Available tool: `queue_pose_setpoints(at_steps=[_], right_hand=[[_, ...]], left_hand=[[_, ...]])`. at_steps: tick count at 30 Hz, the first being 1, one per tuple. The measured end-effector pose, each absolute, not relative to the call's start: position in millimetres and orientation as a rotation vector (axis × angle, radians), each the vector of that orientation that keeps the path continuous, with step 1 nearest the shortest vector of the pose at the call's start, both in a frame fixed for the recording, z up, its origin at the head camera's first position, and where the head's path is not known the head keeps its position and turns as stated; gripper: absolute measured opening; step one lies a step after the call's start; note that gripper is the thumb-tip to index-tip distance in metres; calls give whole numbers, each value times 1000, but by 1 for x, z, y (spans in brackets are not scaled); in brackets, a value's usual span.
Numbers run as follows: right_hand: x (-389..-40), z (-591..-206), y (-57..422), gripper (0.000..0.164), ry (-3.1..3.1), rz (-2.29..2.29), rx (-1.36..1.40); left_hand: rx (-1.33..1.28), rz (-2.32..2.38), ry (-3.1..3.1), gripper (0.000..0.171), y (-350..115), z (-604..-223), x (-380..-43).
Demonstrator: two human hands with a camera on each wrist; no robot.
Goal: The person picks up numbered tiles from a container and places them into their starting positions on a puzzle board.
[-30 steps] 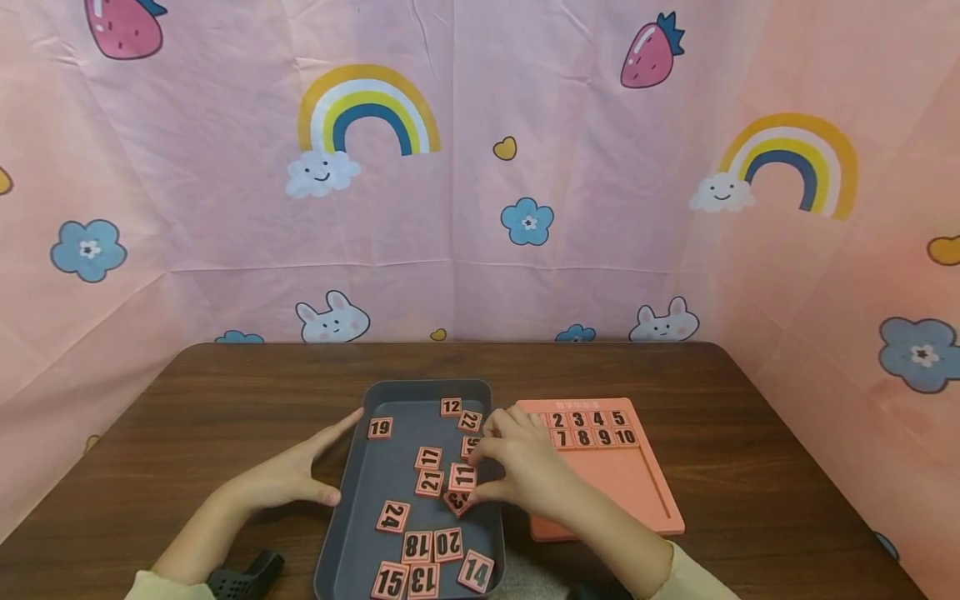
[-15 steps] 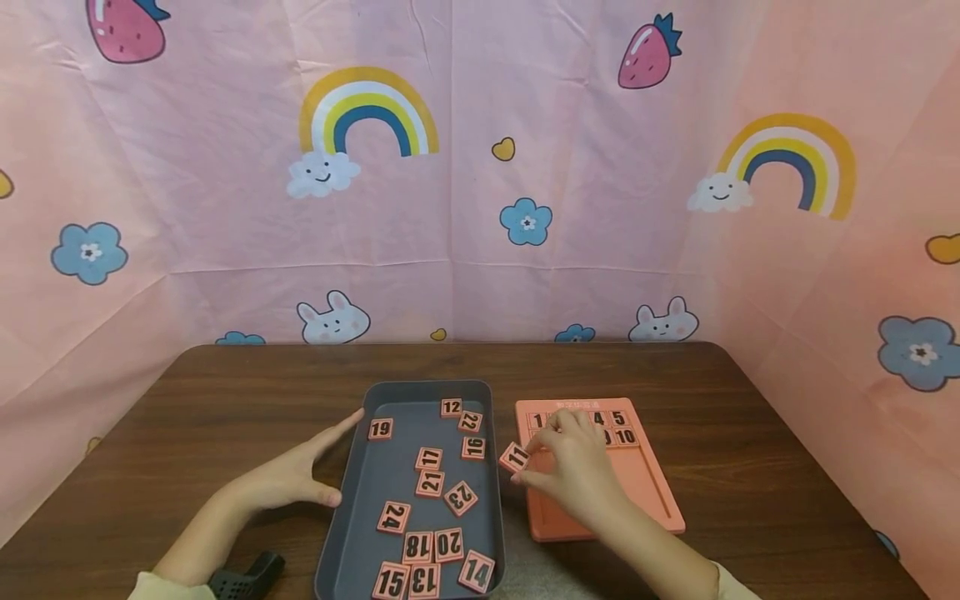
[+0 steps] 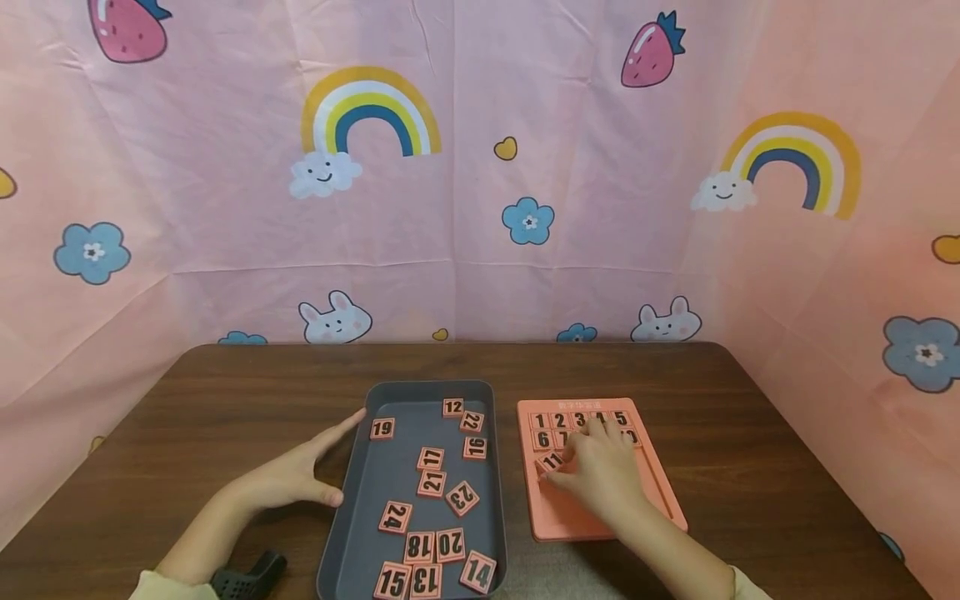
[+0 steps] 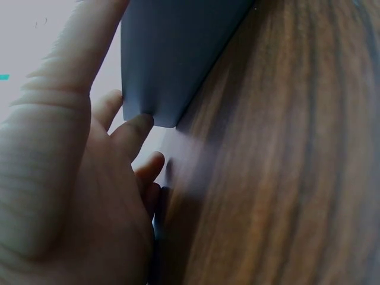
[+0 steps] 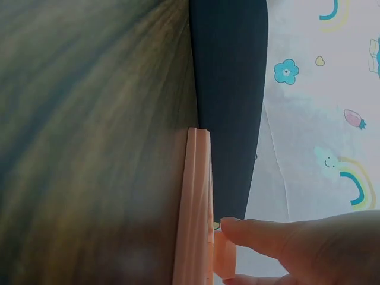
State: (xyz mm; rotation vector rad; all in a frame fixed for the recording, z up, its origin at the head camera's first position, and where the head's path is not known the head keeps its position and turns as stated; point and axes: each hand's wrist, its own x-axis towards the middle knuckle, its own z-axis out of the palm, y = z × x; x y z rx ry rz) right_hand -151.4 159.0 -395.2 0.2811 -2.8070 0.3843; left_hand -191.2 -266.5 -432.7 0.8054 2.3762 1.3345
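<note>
My right hand (image 3: 603, 471) pinches a pink number tile marked 11 (image 3: 551, 461) between thumb and fingers, low over the left side of the pink puzzle board (image 3: 600, 517). The tile is tilted relative to the rows above it, where tiles 1 to 10 sit in two lines, some hidden by the hand. In the right wrist view the tile (image 5: 224, 254) shows edge-on beside the board's rim. My left hand (image 3: 288, 475) has its fingers spread, with fingertips right at the outer wall of the grey tray (image 4: 172, 59).
Inside the grey tray (image 3: 341, 500) lie several loose number tiles, among them 19 (image 3: 382, 428), 23 (image 3: 462, 498) and 14 (image 3: 477, 572). A black object (image 3: 251, 577) is beside the left forearm. A patterned cloth (image 3: 480, 208) hangs behind the brown table (image 3: 262, 375).
My right hand has carried tile 11 from above the tray, rightward across the gap, to the board. Tile 23, partly covered before, now shows fully. The left hand has stayed in place.
</note>
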Motion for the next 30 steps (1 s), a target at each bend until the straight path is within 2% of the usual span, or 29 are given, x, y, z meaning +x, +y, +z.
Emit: queue_pose_setpoints(at_steps=[15,25,30], right_hand=[[-160,-410,162,41,-2861,444,287],[-162,-408,162,24,-2861,446,344],[-162,-408,162,22,-2867,454,347]], left_hand=[[782,1330,2389,105,-266,-432,-191],[805,1326,2401,105,-266,-432,-190],[792,1339,2391,105,-266,-433,-191]])
